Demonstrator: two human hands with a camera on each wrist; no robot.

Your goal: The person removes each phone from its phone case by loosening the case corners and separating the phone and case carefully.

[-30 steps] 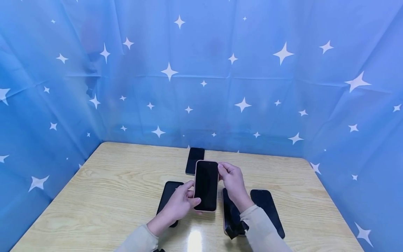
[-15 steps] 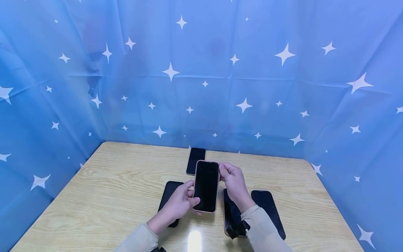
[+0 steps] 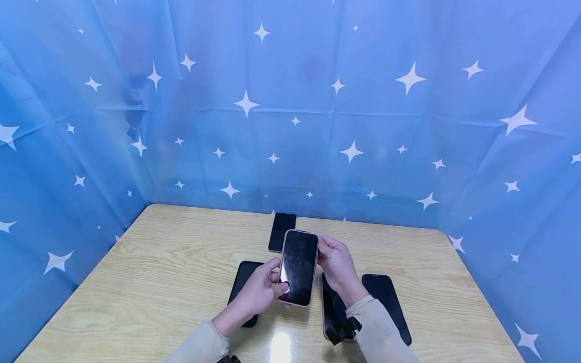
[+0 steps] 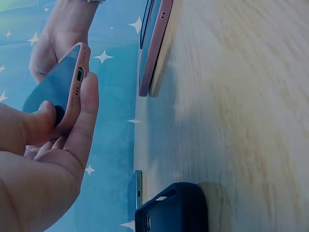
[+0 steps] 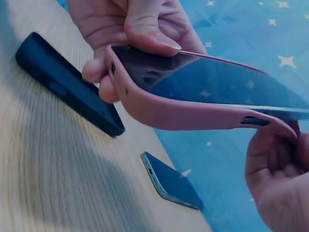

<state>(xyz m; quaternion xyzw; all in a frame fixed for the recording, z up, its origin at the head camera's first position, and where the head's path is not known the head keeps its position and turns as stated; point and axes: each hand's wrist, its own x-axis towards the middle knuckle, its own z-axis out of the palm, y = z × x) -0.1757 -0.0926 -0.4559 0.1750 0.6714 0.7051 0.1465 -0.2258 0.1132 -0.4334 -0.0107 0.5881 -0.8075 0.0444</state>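
Observation:
A phone (image 3: 298,267) with a dark screen is held above the table, in a pink phone case (image 5: 193,113). My left hand (image 3: 260,290) grips its lower left, thumb on the screen edge and fingers behind. At the upper right corner my right hand (image 3: 337,264) pinches the pink case. In the right wrist view that corner of the case bends away from the phone, and a strip of the phone's silver edge shows. Most of the right fingers are hidden behind the case in the head view.
A black phone case (image 5: 67,87) lies left on the wooden table (image 3: 172,252); whether it holds a phone I cannot tell. A bare phone (image 3: 282,232) lies at the back. Under my right forearm are a pink-cased phone (image 4: 154,53) and a black phone-shaped item (image 3: 388,305).
The held phone has tilted, so a bright reflection now shows on its screen. Its top has shifted slightly right with my right hand. The left hand has barely moved.

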